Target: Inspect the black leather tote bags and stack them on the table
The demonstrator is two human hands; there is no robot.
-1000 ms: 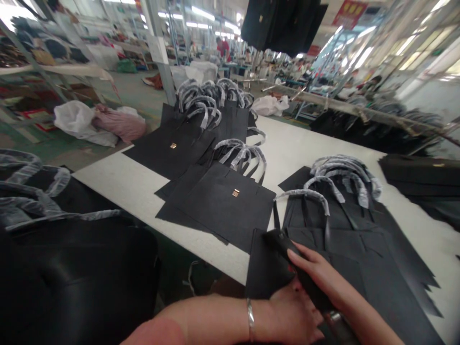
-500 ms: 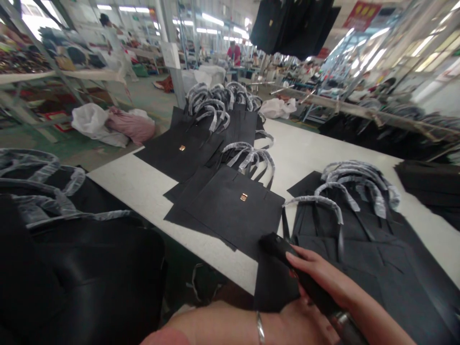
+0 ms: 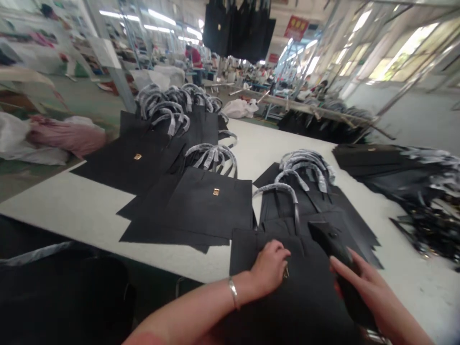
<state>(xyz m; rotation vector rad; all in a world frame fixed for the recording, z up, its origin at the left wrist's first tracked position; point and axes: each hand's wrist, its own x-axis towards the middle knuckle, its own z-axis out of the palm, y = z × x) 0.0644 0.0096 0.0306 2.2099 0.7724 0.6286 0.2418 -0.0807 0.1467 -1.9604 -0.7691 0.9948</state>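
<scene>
A black handbag lies in front of me at the table's near edge. My left hand, with a silver bangle on the wrist, rests on its front. The fingers are curled in over a gold clasp, which shows only in part beside them. In my right hand is a long black handheld tool with a blunt tip, held tilted above the bag's right side. Its exact kind is unclear. Just beyond lies a pile of black handbags with film-wrapped handles.
More black bags with gold clasps lie overlapping at centre and left on the white table. Black straps and metal parts are heaped at right. A dark covered shape stands at lower left. Bags hang overhead.
My view has swung to the right. The left hand, low beside the right one before, now sits on the front of the near bag. The tool has moved apart from it.
</scene>
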